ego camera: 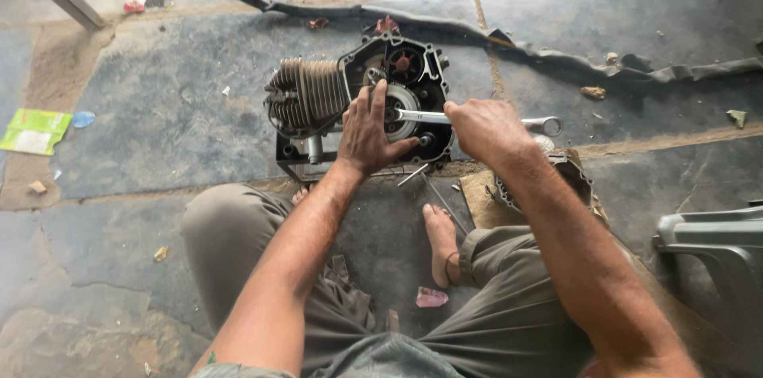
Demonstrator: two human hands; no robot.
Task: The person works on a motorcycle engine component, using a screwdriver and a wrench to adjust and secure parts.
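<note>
Head view: left hand (367,135) lies flat, fingers spread, on an engine (358,100) on the floor; right hand (486,130) grips a wrench (477,118) on its centre. Side cover (556,175) already off.

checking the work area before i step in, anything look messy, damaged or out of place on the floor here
Yes. Bits of litter lie about the stone floor: a green packet at far left, a pink scrap by the bare foot. A limp black rubber tube trails behind the engine. The left hand steadies it; the right hand grips a spanner.
</note>
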